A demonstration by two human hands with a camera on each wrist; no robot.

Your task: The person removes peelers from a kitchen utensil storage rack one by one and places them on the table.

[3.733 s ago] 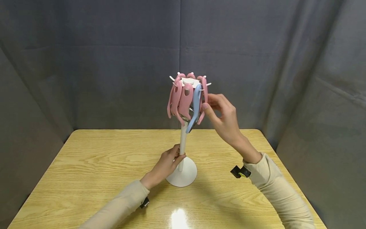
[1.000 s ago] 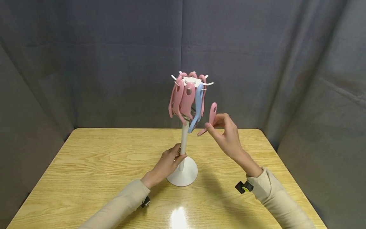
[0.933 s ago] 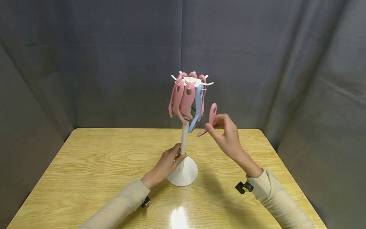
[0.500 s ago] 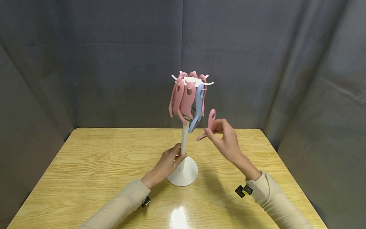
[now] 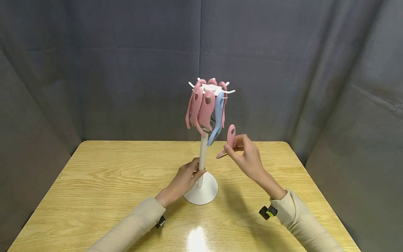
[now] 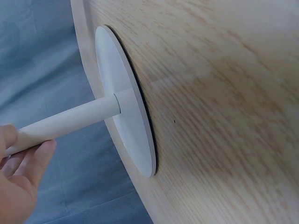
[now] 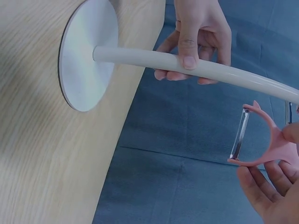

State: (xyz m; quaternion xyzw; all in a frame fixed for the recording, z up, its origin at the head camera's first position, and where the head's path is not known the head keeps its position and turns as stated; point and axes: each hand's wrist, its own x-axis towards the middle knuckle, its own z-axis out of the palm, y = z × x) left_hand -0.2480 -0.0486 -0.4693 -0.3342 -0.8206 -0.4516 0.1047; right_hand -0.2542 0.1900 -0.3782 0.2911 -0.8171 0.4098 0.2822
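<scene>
A white stand with a round base stands upright on the table. My left hand grips its pole low down, fingers and thumb round it. Several pink peelers and one blue peeler hang from hooks round the stand's top. To the right of the stand, above the table, my right hand pinches a pink Y-shaped peeler by its handle between thumb and fingers. In the right wrist view its metal blade spans the two prongs. One bare hook points right at the top.
The wooden table runs under both forearms. Grey curtains enclose its back and both sides. A small black camera is strapped at the right sleeve.
A pink peeler came off the hook at the stand's right, held in my right hand. That hand has since sunk slowly lower with it. My left hand stays on the pole.
</scene>
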